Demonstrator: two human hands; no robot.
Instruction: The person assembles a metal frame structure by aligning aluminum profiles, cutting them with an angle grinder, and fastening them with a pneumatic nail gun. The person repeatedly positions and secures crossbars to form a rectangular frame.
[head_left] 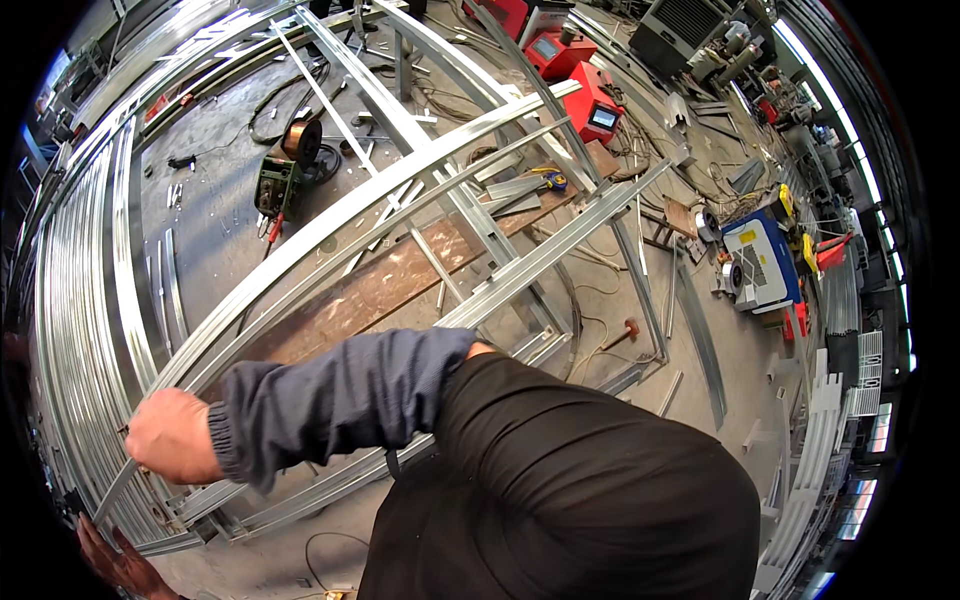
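My right hand [175, 437] is closed in a fist at the far left, its arm in a grey-blue sleeve [330, 400] reaching across from the right. A narrow flat metal strip [113, 494] runs down out of the fist. Below it, at the lower left rim, my left hand [122, 565] has its fingers stretched out near the strip's lower end; whether it touches is unclear. Both hands are beside a long silvery metal channel [290, 270] of a raised frame and a bank of parallel metal profiles [85, 310].
A wooden plank [400, 280] lies under the frame, with a tape measure [555, 181] near it. A wire-spool feeder [285, 180] stands on the floor behind. Red machines [595, 105], a hammer [620, 335], cables and a blue-white machine [762, 260] are farther right.
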